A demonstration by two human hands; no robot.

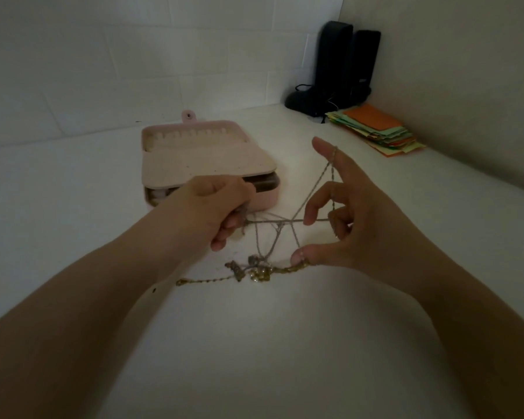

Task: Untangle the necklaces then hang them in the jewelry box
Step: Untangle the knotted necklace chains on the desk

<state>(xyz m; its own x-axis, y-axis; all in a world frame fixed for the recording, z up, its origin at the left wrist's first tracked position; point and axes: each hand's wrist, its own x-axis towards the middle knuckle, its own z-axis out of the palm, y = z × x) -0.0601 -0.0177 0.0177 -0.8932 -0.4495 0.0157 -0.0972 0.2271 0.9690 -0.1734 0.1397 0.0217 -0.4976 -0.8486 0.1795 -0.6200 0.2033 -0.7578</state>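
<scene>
Silver chain strands stretch taut between both hands above the white table. The left hand is fisted around one end; the right hand has fingers spread, looped through the chain, thumb pinning a gold necklace. The pink jewelry box sits behind.

Pale pink jewelry box, silver and gold necklaces, orange and green papers, black speakers

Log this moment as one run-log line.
phase: untangling | left hand: pinching silver chain | right hand: chain looped over fingers | gold chain: on table | jewelry box: open, no necklace hung
</scene>
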